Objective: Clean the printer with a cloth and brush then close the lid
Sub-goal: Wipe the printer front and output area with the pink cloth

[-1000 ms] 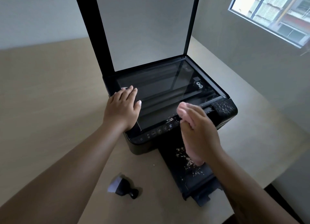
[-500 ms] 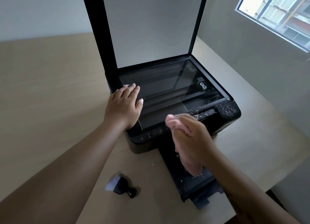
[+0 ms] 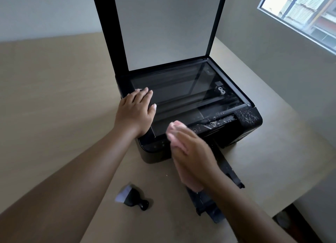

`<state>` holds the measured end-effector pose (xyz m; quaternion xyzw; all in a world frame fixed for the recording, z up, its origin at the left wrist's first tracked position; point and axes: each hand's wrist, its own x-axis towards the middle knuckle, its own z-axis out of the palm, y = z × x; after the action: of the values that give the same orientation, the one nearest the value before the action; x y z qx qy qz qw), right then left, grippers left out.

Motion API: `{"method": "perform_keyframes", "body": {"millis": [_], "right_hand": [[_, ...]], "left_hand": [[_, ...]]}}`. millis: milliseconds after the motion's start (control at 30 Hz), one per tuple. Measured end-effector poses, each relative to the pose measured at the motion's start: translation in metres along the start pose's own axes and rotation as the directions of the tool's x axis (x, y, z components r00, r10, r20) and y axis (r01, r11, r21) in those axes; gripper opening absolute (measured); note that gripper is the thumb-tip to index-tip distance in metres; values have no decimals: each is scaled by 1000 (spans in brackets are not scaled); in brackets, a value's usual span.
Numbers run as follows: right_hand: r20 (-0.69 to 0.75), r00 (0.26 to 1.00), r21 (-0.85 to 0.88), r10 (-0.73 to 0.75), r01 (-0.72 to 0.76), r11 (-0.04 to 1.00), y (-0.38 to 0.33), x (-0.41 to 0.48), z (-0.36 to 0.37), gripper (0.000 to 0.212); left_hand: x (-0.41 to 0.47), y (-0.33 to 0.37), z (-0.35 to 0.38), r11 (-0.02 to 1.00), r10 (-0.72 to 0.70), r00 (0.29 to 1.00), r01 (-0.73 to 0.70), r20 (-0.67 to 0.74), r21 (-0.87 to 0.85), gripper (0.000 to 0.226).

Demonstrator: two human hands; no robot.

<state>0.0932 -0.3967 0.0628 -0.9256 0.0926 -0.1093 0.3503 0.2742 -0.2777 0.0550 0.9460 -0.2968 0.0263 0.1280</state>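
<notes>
One brush [image 3: 131,197] apart from right grip [image 3: 192,157]

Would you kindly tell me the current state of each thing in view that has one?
lid: open, standing upright.
scanner glass: uncovered.
printer: front right corner speckled with debris.
output tray: pulled out.
brush: lying on the table, untouched.
left hand: flat on the printer's left edge.
right hand: over the cloth; grip blurred.
cloth: at the printer's front edge, under the right hand.
</notes>
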Motion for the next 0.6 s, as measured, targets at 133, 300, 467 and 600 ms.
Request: {"method": "perform_keyframes", "body": {"millis": [133, 300, 467, 600], "right_hand": [[9, 999, -93, -33, 33, 995, 13, -8, -9, 45], [-109, 990, -94, 88, -98, 991, -4, -11, 17, 57], [66, 995, -251, -74, 88, 964, -3, -20, 19, 62], [-114, 988, -222, 107, -130, 966, 19, -17, 16, 68]], "left_hand": [[0, 0, -1, 1000, 4, 1000, -4, -2, 5, 56], [1, 0, 0, 1000, 1, 1000, -1, -7, -5, 56], [1, 0, -1, 1000, -3, 1000, 3, -6, -9, 56], [0, 1, -1, 1000, -1, 1000, 1, -5, -8, 56]]}}
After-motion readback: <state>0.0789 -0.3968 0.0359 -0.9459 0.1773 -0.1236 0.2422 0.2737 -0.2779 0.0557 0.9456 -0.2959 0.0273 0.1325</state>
